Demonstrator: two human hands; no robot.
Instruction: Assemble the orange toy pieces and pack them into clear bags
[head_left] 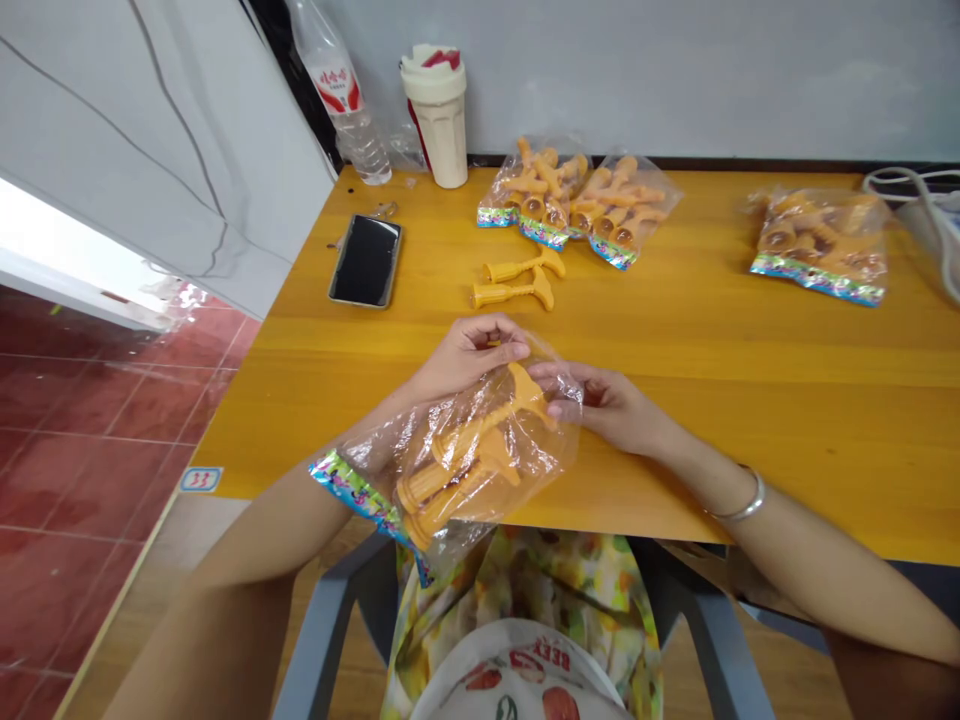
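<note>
A clear plastic bag with a colourful printed strip hangs over the table's front edge, between my hands. Inside it lie a few orange plastic toy hammers. My left hand pinches the bag's upper edge, its fingers curled together. On the other side of the opening, my right hand grips the bag's edge between thumb and fingers, close to the head of one toy. Beyond my hands, two loose orange toy hammers lie side by side on the table.
Filled bags of orange toys stand at the back, with another bag at the right. A phone, a water bottle and a cream cup are at the left. White cables lie far right.
</note>
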